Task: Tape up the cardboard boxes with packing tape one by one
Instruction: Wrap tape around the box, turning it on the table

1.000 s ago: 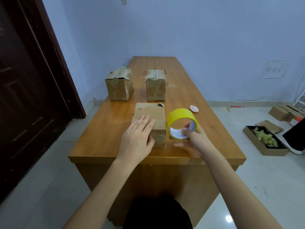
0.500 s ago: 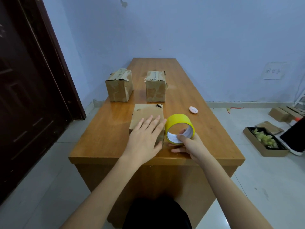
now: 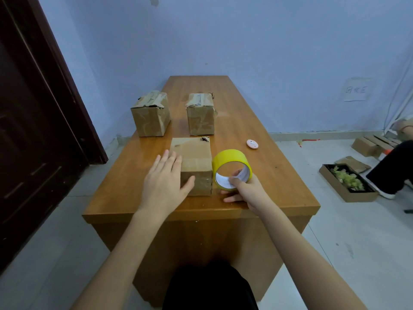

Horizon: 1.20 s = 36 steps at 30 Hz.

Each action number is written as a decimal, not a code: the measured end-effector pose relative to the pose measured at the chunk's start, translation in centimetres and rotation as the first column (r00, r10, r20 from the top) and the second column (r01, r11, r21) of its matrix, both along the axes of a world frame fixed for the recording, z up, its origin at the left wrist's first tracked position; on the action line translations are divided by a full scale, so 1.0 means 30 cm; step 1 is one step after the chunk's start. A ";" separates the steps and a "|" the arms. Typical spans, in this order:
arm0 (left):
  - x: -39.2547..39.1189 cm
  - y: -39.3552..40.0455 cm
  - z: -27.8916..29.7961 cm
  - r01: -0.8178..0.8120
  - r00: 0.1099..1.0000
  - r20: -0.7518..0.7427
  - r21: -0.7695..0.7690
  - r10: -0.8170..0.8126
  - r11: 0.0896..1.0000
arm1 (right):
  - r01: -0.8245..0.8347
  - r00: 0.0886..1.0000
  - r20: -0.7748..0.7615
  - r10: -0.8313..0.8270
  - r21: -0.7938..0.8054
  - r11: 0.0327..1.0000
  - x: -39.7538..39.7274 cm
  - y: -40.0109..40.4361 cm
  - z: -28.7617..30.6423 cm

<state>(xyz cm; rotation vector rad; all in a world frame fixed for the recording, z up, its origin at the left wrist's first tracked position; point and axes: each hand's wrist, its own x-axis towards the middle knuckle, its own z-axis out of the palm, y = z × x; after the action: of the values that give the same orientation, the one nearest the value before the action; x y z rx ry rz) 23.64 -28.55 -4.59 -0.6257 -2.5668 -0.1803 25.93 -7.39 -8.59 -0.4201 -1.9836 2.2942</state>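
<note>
Your left hand (image 3: 164,182) slid off the top to the left side of the nearest brown cardboard box (image 3: 194,166), fingers straight, thumb across its front | right hand (image 3: 243,190) pinches the yellow packing-tape roll (image 3: 231,167) beside it | near the wooden table (image 3: 279,175) front edge.

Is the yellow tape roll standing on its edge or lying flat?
On its edge: the yellow tape roll shows its round opening to the camera, right hand gripping its rim.
</note>
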 end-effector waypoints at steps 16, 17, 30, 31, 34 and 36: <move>0.024 0.127 0.020 0.263 0.957 -0.150 0.092 -0.248 0.960 | 0.188 0.975 -0.122 -0.183 0.027 0.982 0.003 -0.013 0.015; 0.029 0.133 0.023 0.271 0.954 -0.171 0.141 -0.247 0.952 | 0.216 0.961 -0.177 -0.211 0.013 0.976 0.006 -0.018 0.026; 0.088 0.175 0.036 0.277 0.955 -0.037 0.463 -0.293 0.842 | 0.150 0.977 -0.195 -0.084 0.353 0.924 0.058 0.015 0.225; 0.088 0.176 0.041 0.291 0.952 -0.048 0.449 -0.303 0.845 | 0.154 0.979 -0.189 -0.078 0.433 0.888 0.060 0.019 0.241; 0.078 0.173 0.054 0.257 0.956 0.017 0.443 -0.294 0.859 | 0.137 0.983 -0.180 -0.027 0.633 0.762 0.055 0.025 0.292; 0.070 0.166 0.050 0.224 0.955 0.079 0.438 -0.285 0.871 | 0.124 0.985 -0.174 0.008 0.729 0.673 0.051 0.019 0.323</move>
<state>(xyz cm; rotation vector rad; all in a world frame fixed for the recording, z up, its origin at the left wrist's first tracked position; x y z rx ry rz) 25.74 -23.57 -3.08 -0.7989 -2.4447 -0.8798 27.45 -6.81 1.09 -0.1937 -2.5139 1.2256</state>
